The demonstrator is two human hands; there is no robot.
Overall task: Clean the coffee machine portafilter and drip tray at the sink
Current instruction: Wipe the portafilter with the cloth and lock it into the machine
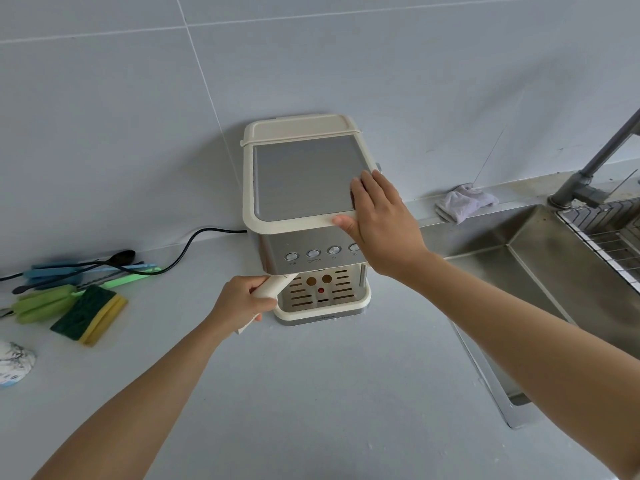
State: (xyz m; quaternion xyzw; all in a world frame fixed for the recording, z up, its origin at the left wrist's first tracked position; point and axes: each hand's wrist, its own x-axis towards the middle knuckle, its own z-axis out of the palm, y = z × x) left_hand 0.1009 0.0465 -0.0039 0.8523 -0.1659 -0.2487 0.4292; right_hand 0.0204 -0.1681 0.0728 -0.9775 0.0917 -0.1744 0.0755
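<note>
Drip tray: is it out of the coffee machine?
No, the drip tray sits in the base of the coffee machine.

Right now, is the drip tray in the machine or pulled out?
In. The drip tray sits seated in the base of the coffee machine, its slotted grate directly under the buttons.

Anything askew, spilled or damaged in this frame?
Nothing looks spilled or broken. One oddity: the black cord of the coffee machine runs in among the loose utensils on the counter to its left, where it might snag.
</note>
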